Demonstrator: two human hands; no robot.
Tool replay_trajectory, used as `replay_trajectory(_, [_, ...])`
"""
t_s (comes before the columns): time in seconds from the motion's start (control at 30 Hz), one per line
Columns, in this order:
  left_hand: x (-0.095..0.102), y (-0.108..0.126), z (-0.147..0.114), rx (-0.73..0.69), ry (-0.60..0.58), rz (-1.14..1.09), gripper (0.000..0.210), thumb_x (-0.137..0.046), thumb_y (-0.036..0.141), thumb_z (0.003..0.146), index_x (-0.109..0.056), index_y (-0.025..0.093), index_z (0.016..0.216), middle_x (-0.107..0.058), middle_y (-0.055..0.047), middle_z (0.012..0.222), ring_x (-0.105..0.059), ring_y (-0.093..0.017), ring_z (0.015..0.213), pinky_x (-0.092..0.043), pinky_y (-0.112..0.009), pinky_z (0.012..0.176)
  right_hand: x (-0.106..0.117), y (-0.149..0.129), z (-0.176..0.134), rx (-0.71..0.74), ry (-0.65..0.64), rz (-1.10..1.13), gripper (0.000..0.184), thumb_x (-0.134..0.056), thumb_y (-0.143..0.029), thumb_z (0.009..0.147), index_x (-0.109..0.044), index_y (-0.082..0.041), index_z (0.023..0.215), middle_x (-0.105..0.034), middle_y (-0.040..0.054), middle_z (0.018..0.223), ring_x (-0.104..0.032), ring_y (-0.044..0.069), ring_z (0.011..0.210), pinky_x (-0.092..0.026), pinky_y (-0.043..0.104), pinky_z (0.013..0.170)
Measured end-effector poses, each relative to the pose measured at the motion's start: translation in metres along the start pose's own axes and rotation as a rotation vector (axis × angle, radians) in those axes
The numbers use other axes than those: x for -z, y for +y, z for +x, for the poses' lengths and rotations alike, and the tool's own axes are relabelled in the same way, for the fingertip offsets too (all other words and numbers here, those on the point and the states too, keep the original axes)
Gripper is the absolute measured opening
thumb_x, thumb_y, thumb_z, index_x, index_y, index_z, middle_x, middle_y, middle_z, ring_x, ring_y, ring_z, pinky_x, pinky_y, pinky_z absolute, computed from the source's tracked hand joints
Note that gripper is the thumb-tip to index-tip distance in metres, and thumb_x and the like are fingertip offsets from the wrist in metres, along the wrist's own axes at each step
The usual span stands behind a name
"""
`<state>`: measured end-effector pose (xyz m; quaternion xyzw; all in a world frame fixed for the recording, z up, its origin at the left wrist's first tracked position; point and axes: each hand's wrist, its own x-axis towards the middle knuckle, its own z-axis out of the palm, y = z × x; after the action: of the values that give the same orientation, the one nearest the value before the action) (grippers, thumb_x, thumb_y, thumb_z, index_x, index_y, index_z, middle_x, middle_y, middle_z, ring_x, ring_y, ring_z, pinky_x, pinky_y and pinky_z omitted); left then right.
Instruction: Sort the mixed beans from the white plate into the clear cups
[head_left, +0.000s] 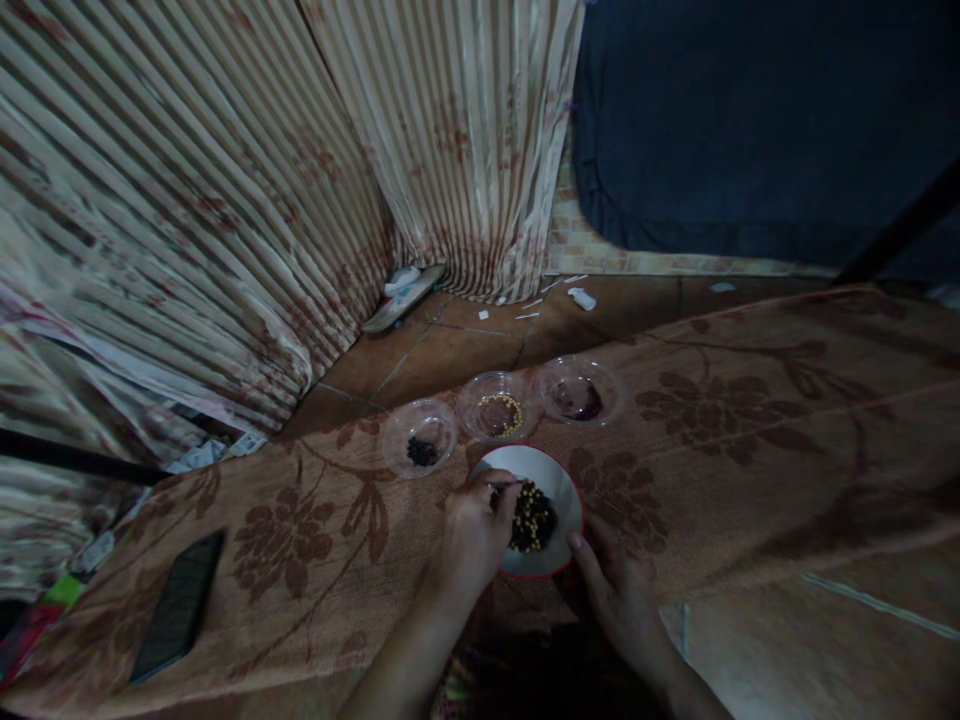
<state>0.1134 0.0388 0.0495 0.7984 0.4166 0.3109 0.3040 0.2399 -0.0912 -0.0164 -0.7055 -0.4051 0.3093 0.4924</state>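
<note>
A white bowl (pixel 504 458) with a red rim holds a mix of black and yellow beads or grains (pixel 534 520). Over its left side my left hand (pixel 480 520) pinches a thin metallic-looking piece (pixel 499 485), too small and dark to name. My right hand (pixel 611 575) grips the bowl's right rim, thumb on the edge, other fingers mostly hidden below. Beyond the bowl are three clear plastic bowls: the left one (pixel 397 425) has small black pieces, the middle one (pixel 474 425) yellow pieces, and the right one (pixel 551 385) dark reddish ones.
A brown flowered cloth (pixel 720 480) covers the long narrow surface under the bowls. At the left lies a dark phone (pixel 180 605). Striped curtains (pixel 450 140) hang behind. On the tiled floor are a sandal (pixel 405 297), a small white bottle (pixel 582 299) and white scraps.
</note>
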Motion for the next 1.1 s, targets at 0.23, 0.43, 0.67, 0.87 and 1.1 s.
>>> replay_trajectory(0.23, [0.000, 0.000, -0.001, 0.021, 0.008, -0.022, 0.014, -0.059, 0.020, 0.088, -0.071, 0.021, 0.084, -0.076, 0.000, 0.083, -0.071, -0.014, 0.076, -0.054, -0.022, 0.074, 0.001, 0.001, 0.001, 0.006, -0.012, 0.024, 0.042, -0.046, -0.048, 0.094, -0.058, -0.019, 0.123, -0.070, 0.0103, 0.118, -0.065, 0.025, 0.111, -0.056, 0.031, 0.083])
replay_trajectory(0.43, [0.014, 0.006, 0.005, 0.067, 0.068, -0.021, 0.013, -0.060, 0.021, 0.086, -0.073, 0.021, 0.085, -0.076, 0.000, 0.081, -0.070, -0.014, 0.070, -0.054, -0.022, 0.067, 0.000, -0.002, 0.000, -0.008, -0.001, 0.021, 0.040, -0.045, -0.048, 0.094, -0.058, -0.019, 0.120, -0.071, 0.0108, 0.114, -0.066, 0.024, 0.109, -0.056, 0.032, 0.085])
replay_trajectory(0.67, [0.037, 0.001, 0.045, 0.022, 0.205, -0.033, 0.016, -0.060, 0.026, 0.086, -0.073, 0.017, 0.080, -0.075, -0.004, 0.086, -0.070, -0.014, 0.074, -0.052, -0.021, 0.062, -0.002, 0.004, -0.001, -0.002, 0.026, 0.004, 0.041, -0.046, -0.048, 0.093, -0.059, -0.021, 0.122, -0.070, 0.0098, 0.118, -0.064, 0.025, 0.113, -0.057, 0.030, 0.082])
replay_trajectory(0.87, [0.042, -0.008, 0.070, 0.037, 0.240, 0.032, 0.013, -0.062, 0.022, 0.084, -0.072, 0.015, 0.086, -0.075, -0.004, 0.080, -0.069, -0.014, 0.067, -0.052, -0.023, 0.064, -0.003, 0.006, 0.001, -0.001, 0.070, 0.020, 0.042, -0.050, -0.050, 0.091, -0.062, -0.020, 0.118, -0.071, 0.0094, 0.115, -0.067, 0.025, 0.107, -0.056, 0.030, 0.084])
replay_trajectory(1.1, [0.039, 0.008, 0.020, 0.128, 0.018, -0.149, 0.014, -0.062, 0.029, 0.086, -0.072, 0.020, 0.086, -0.075, 0.000, 0.079, -0.068, -0.013, 0.064, -0.051, -0.020, 0.057, -0.001, 0.001, 0.002, 0.000, 0.042, 0.008, 0.040, -0.048, -0.048, 0.092, -0.062, -0.020, 0.117, -0.072, 0.0098, 0.113, -0.067, 0.025, 0.107, -0.055, 0.034, 0.088])
